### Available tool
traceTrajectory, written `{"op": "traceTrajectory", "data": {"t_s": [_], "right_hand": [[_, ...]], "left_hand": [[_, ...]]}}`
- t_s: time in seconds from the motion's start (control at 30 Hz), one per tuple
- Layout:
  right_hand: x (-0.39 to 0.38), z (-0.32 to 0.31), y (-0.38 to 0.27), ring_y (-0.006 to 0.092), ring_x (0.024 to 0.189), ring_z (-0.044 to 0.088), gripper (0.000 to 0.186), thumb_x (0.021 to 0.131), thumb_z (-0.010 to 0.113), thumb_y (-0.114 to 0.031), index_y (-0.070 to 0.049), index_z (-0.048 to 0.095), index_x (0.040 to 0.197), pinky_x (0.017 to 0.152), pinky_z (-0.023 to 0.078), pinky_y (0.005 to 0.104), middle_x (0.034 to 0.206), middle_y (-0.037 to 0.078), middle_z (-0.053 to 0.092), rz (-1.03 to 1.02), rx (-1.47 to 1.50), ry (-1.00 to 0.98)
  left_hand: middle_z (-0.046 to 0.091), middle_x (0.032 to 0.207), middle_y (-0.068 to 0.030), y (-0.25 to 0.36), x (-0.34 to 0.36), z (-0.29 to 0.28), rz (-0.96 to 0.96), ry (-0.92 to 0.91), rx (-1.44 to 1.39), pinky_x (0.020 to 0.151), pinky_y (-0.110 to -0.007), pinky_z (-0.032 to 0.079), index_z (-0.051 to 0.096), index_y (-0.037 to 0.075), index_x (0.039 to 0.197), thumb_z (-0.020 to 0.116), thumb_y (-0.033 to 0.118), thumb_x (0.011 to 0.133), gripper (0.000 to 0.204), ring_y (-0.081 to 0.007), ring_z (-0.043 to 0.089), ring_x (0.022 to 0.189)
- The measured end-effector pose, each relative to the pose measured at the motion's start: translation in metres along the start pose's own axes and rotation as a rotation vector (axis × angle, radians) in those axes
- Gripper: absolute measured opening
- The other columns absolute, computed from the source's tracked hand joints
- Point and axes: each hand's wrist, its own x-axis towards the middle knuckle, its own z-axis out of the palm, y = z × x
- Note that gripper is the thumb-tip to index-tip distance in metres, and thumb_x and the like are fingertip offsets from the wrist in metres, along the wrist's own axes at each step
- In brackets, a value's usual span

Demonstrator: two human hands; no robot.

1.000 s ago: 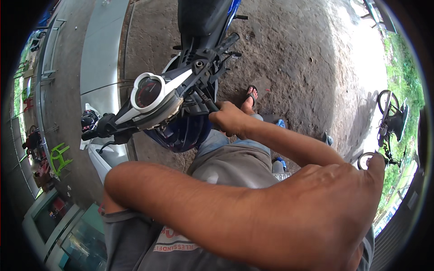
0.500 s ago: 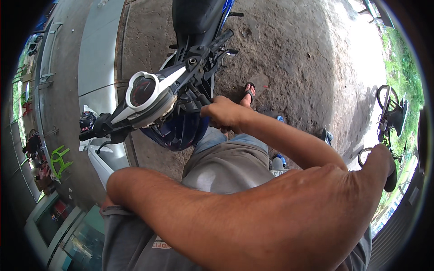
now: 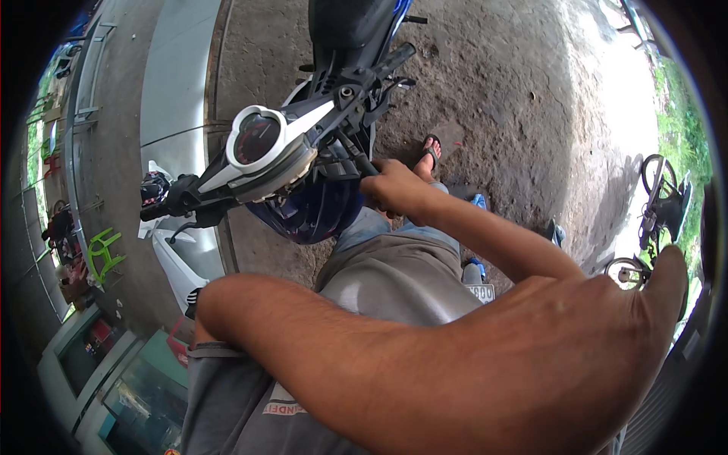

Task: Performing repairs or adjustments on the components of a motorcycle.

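Observation:
My right hand (image 3: 390,187) reaches to the front of a motorcycle, its fingers closed beside a dark bar-like part (image 3: 355,154) below the handlebar. What lies inside the fingers is hidden. The motorcycle has a white-rimmed round gauge (image 3: 258,139), a white-and-black handlebar cover and a dark blue glossy front body (image 3: 311,212). Very close to the view, my left forearm crosses my chest from the left. My left hand (image 3: 584,326) is at the right, in front of my right upper arm; one finger or thumb stretches upward and the other fingers are out of sight.
A black seat (image 3: 349,23) is at the far end of the motorcycle. White body panels (image 3: 178,269) stand at the left, near a long pale metal sheet (image 3: 173,83). A sandalled foot (image 3: 431,152) rests on rough ground. Another motorcycle (image 3: 658,205) is at the far right; a green plastic stool (image 3: 102,254) is left.
The whole scene has shifted a little to the right in the view. My right hand keeps its place at the motorcycle's front, and my left arm stays across my chest.

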Motion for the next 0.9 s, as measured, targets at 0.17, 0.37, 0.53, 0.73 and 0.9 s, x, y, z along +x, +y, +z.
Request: {"op": "traceTrajectory", "data": {"t_s": [0.17,0.37,0.53,0.73,0.9], "right_hand": [[0.026,-0.002,0.042,0.0378,0.077,0.067,0.041,0.081,0.059,-0.019,0.006,0.06,0.113,0.072,0.051,0.0476,0.078,0.025,0.063,-0.207,-0.19,0.082],[0.057,-0.002,0.085,0.0375,0.078,0.067,0.038,0.082,0.059,-0.019,0.003,0.06,0.113,0.074,0.051,0.0464,0.082,0.025,0.064,-0.783,-0.226,0.261],[-0.002,-0.002,-0.006,0.0234,0.061,0.062,0.039,0.082,0.061,-0.02,0.005,0.06,0.112,0.057,0.05,0.0398,0.076,0.016,0.063,0.087,0.033,0.0],[0.048,-0.004,0.068,0.034,0.073,0.063,0.039,0.079,0.061,-0.018,0.003,0.059,0.111,0.072,0.049,0.0462,0.08,0.021,0.062,-0.473,-0.16,0.126],[0.063,-0.005,0.089,0.0357,0.082,0.066,0.042,0.08,0.063,-0.02,-0.003,0.059,0.118,0.078,0.049,0.0447,0.086,0.021,0.065,-0.748,-0.262,0.258]], "left_hand": [[0.056,0.069,-0.0076,-0.001,0.0,-0.003,0.043,0.004,-0.035,0.055,-0.029,0.035,0.047,-0.009,0.124,0.067,0.018,0.072,0.063,-0.0149,0.046,0.056],[0.056,0.069,-0.0074,-0.006,-0.005,-0.01,0.093,0.026,-0.074,0.055,-0.027,0.034,0.047,-0.008,0.124,0.068,0.019,0.071,0.063,-0.0131,0.045,0.056],[0.057,0.07,-0.0071,-0.016,-0.016,-0.015,0.126,0.075,-0.124,0.055,-0.026,0.033,0.047,-0.007,0.124,0.068,0.02,0.071,0.064,-0.0116,0.044,0.056],[0.057,0.07,-0.0068,-0.016,-0.017,-0.015,0.177,0.073,-0.163,0.054,-0.025,0.032,0.047,-0.006,0.124,0.069,0.022,0.07,0.064,-0.0098,0.044,0.056],[0.057,0.07,-0.0066,-0.016,-0.02,-0.026,0.212,0.093,-0.186,0.054,-0.024,0.03,0.048,-0.006,0.124,0.069,0.023,0.07,0.065,-0.0083,0.043,0.056]]}}
